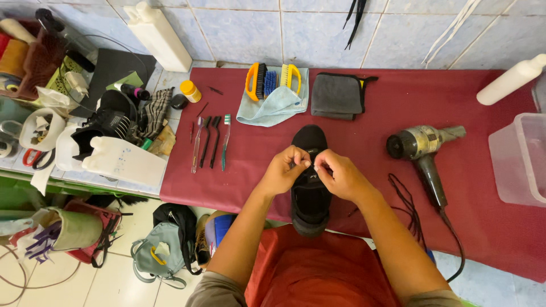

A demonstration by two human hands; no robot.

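Both hands pinch at the top of a black shoe [310, 193], each grip clenched on something small at its tongue; what lies between the fingertips is too small to tell, though it looks like a lace end. Left hand [284, 169] and right hand [339, 175] meet knuckle to knuckle over the shoe's opening, thumbs and forefingers nearly touching. The shoe lies on the dark red cloth [398, 102] covering the desk, toe pointing away from the person and heel at the near edge, just above the person's red apron [318, 267]. A loose black lace [405, 202] trails on the cloth to the right of the right forearm. Farther right lies a hair dryer [424, 149], its cord running off the near edge, and beyond it a clear plastic tub [520, 162]. Behind the shoe sit a folded grey cloth [337, 95] and a light blue cloth [273, 105] carrying orange and yellow handled brushes [272, 79]. To the left, a row of toothbrushes [209, 142] lies on the red cloth, well apart from the hands. A white plastic jug [122, 162] lies on its side on the tiled counter past the cloth's left edge.
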